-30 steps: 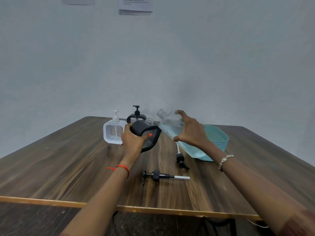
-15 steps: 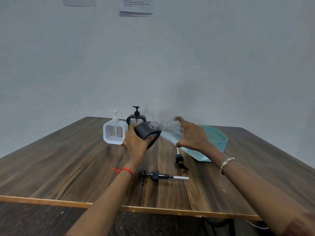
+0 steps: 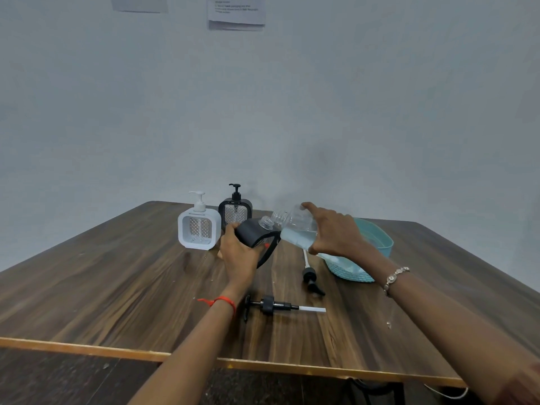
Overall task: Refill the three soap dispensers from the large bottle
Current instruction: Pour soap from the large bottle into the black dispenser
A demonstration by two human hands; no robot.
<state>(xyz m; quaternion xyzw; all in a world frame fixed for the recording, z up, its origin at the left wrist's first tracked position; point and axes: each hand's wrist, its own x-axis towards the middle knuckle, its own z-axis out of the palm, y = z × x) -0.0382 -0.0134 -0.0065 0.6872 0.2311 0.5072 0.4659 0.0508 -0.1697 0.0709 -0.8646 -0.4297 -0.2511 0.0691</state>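
There are three soap dispensers on the wooden surface (image 3: pixel 117 287), one white and two black. The white dispenser (image 3: pixel 198 229) stands upright at the far left with its pump on, and the second black dispenser (image 3: pixel 235 210) stands upright just behind it to the right, also with its pump on. The left hand (image 3: pixel 239 252) grips the first black dispenser (image 3: pixel 254 232) around its body and holds it tilted to the right, so that its open clear neck points up and to the right. The right hand (image 3: pixel 336 232) is closed around the one large bottle (image 3: pixel 298 229), which is clear, has pale blue liquid inside and is tilted to the left. Its open mouth is just beside the neck of the tilted dispenser; I cannot tell if they touch. Two loose pump heads lie on the surface: the near pump (image 3: pixel 280 306) lies flat with its white tube pointing right, and the far pump (image 3: pixel 311 276) lies between it and the bottle. One teal basket (image 3: pixel 380 241) sits at the right, behind the right hand. A red thread (image 3: pixel 222 301) is around the left wrist and a bracelet (image 3: pixel 396 277) around the right. Two papers (image 3: pixel 236 10) hang on the far wall.
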